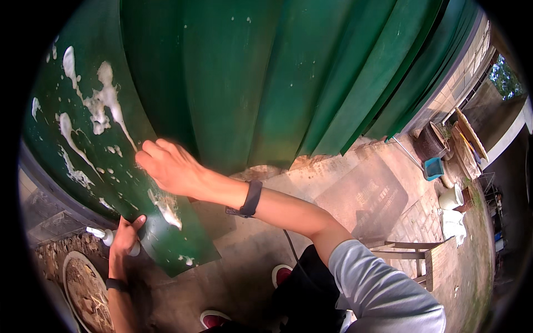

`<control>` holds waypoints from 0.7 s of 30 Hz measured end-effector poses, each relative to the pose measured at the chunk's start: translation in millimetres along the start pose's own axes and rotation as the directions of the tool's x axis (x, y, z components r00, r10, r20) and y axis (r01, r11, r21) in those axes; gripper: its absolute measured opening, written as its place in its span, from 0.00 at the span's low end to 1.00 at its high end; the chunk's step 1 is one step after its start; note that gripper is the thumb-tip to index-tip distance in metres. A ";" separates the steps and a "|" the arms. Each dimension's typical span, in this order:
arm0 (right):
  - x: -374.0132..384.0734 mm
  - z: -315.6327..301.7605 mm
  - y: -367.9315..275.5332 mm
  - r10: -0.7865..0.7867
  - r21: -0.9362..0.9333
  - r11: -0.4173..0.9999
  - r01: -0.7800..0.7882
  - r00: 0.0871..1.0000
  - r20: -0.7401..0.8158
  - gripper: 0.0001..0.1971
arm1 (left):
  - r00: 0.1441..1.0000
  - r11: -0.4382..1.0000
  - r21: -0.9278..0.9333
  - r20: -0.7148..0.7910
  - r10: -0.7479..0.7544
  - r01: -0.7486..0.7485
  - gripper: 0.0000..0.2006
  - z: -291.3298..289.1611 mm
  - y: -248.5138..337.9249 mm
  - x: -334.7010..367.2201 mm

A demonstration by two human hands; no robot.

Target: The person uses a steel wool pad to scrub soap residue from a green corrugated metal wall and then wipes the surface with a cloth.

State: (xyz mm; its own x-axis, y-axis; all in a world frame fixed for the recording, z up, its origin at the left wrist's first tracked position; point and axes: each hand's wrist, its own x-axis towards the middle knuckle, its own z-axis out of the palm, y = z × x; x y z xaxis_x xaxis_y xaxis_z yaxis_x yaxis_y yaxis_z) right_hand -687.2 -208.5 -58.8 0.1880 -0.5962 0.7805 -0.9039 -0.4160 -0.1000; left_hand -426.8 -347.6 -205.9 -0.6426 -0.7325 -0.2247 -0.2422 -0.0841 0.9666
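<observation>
A large green ribbed tank (266, 83) fills the upper view, streaked with white foam (102, 105) on its left side. My right hand (166, 166) presses flat against the tank wall among the foam; whether a cloth lies under it is hidden. A dark band sits on that wrist. Lower left, my left hand (123, 238) grips a white spray bottle (105, 236) close to the tank's base, its nozzle pointing left.
A round dish of dirt and debris (86, 291) lies at the lower left. A wooden stool (411, 258) stands on the concrete at right. Buckets, a blue tub (434, 167) and white sacks (454, 225) cluster far right. My red shoes (280, 275) are below.
</observation>
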 end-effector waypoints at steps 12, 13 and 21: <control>8.9 -13.6 25.6 0.041 -0.035 0.998 -0.046 0.990 -0.137 0.05 | 0.989 0.991 0.062 0.098 0.108 -0.115 0.16 32.9 25.5 0.6; 1.8 -10.2 32.1 0.059 0.005 0.998 -0.059 0.994 -0.095 0.05 | 0.986 0.989 0.061 0.109 0.125 -0.132 0.15 40.6 34.7 -0.1; -26.2 42.8 2.3 -0.029 0.083 0.996 0.014 0.983 0.179 0.08 | 0.996 0.997 -0.002 0.055 0.073 -0.073 0.14 0.3 16.0 -12.3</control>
State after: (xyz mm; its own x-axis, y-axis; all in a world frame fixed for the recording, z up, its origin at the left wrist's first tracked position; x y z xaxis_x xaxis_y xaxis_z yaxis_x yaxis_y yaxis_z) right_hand -677.7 -223.3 -105.9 0.2797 -0.6971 0.6602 -0.8661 -0.4799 -0.1398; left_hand -423.0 -339.8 -187.7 -0.6980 -0.6981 -0.1596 -0.1927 -0.0315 0.9808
